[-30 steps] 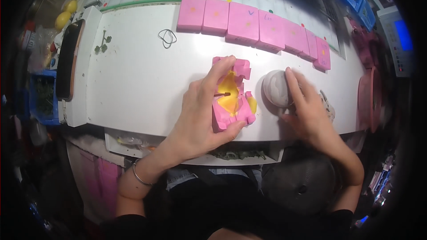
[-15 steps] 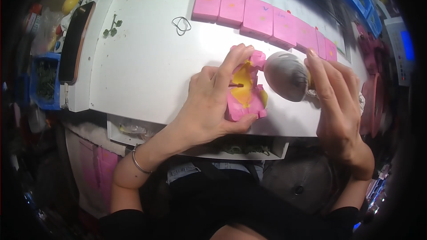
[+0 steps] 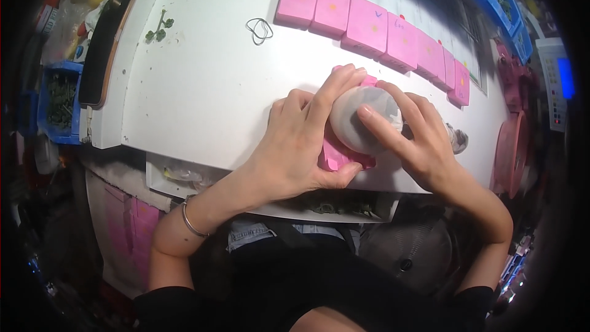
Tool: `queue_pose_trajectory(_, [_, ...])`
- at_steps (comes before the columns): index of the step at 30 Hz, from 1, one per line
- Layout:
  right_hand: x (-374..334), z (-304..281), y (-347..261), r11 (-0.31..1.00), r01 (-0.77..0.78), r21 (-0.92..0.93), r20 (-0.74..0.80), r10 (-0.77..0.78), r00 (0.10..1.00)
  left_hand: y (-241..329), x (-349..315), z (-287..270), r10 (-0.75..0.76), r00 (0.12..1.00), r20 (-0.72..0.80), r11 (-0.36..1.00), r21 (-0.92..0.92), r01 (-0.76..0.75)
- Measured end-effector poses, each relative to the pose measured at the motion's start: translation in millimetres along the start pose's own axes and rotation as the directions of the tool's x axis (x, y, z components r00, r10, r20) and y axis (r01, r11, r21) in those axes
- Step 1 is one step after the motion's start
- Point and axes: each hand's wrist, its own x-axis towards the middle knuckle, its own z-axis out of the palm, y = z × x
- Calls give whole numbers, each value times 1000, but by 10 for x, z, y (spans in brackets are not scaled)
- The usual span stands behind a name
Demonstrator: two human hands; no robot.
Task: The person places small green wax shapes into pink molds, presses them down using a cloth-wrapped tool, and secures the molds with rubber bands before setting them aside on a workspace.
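Note:
My left hand (image 3: 295, 135) is closed round a spread-open pink rubber mould (image 3: 335, 150), with thumb at the near edge and fingers at the far edge. My right hand (image 3: 418, 126) grips a rounded, pale grey cloth pouch (image 3: 362, 120), its index finger lying over the top. The pouch sits over the mould and hides most of its inner face; whether it presses on it I cannot tell. Beyond both hands, a row of several pink blocks (image 3: 364, 24) stands along the back of the white worktop (image 3: 196, 80).
A dark phone (image 3: 106, 49) leans at the left. A thin dark loop (image 3: 259, 31) and small green branched pieces (image 3: 160, 27) lie on the worktop. Blue baskets (image 3: 60, 104) hold green pieces. At the right are a device with a blue screen (image 3: 566, 79) and a pink round object (image 3: 511, 154).
My right hand has brought the pouch leftward over the mould, covering the yellow inside that showed before. My left hand keeps its hold. The whole view has shifted slightly.

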Motion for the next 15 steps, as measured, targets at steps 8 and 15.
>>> queue_pose_trajectory(8, [231, -501, 19, 999, 5, -32, -35, -6, 999, 32, 41, -69, 2, 999, 36, 1000, 16, -2])
queue_pose_trajectory(15, [95, -292, 155, 912, 285, -295, 60, -279, 958, -28, 117, -22, 88, 994, 58, 996, -24, -87])
